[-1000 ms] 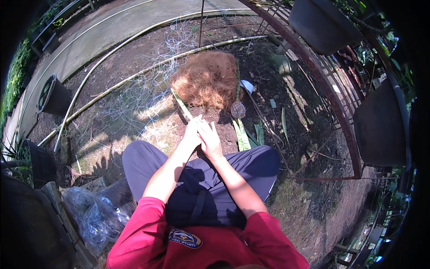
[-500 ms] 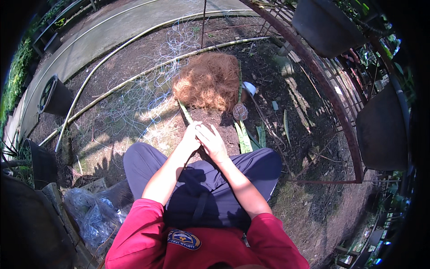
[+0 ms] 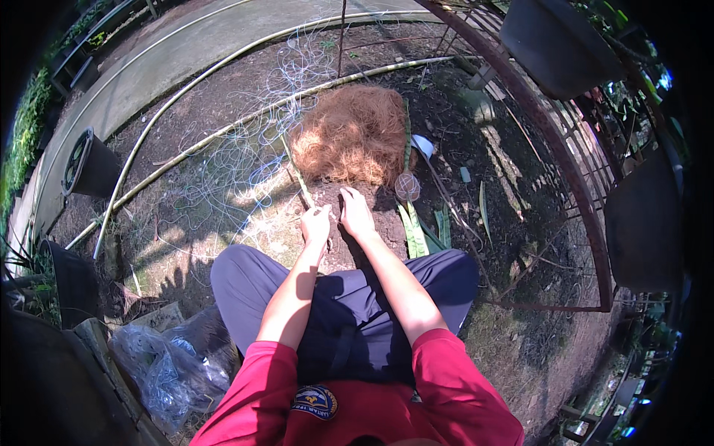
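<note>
My left hand is closed round the lower end of a long, narrow green leaf, which points up and away to the left. Beside it, a short gap apart, my right hand has its fingers partly spread over the dark soil, with nothing visible in them. A heap of brown coconut fibre lies just beyond both hands. To its right, a round ball bound with string sits at the foot of another upright green leaf. Broad green leaf pieces lie near my right knee.
Tangled pale-blue string spreads over the ground at left. A bamboo pole crosses behind the fibre. A rusty metal frame curves along the right, with dark pots beside it. Clear plastic bags lie by my left knee; a white cup-like object is behind the ball.
My hands, together before, have separated. The right hand has moved forward and right, while the left keeps hold of the leaf, which now stands out further to the left.
</note>
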`<state>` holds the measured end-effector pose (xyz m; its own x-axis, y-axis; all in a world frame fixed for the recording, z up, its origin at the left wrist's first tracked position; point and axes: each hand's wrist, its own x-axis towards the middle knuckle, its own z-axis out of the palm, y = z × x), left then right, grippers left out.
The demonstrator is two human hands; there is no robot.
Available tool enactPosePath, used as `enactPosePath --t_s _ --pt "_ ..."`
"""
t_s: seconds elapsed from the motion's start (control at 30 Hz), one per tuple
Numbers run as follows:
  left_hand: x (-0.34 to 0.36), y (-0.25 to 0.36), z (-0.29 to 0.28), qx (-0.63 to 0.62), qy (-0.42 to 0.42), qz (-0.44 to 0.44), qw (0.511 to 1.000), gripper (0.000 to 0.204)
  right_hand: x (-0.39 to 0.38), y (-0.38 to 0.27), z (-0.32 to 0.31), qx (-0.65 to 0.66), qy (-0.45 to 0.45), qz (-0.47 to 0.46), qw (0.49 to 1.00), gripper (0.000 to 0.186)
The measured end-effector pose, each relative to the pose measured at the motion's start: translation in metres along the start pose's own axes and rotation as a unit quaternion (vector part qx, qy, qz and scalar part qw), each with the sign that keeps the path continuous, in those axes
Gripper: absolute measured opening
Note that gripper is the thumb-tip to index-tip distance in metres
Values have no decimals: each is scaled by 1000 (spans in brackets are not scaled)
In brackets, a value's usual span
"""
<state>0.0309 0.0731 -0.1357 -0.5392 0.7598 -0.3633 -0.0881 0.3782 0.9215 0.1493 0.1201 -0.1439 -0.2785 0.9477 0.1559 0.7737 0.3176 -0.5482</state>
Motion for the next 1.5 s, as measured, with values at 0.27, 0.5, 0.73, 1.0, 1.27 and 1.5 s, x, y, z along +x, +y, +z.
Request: enactPosePath --t_s 0.27,0.5,0.73,1.0,1.27,1.5 --pt "12 -12 -1 -31 22 -6 999 28 21 1 10 -101 -12 77 992 44" --pt "3 0 -2 -216 -41 -89 972 29 23 -2 -22 24 -6 98 995 46" --pt "-19 43 -1 -434 -254 -168 848 35 4 26 -84 243 -27 151 958 31" --pt "-35 53 2 -368 -311 -161 862 39 -38 -20 -122 573 -53 207 791 39" --pt "-40 36 14 -265 -280 -65 921 32 -65 -42 -83 360 105 118 920 33" --pt "-35 35 11 -336 -309 -134 879 23 -62 -41 -86 486 77 145 858 30"
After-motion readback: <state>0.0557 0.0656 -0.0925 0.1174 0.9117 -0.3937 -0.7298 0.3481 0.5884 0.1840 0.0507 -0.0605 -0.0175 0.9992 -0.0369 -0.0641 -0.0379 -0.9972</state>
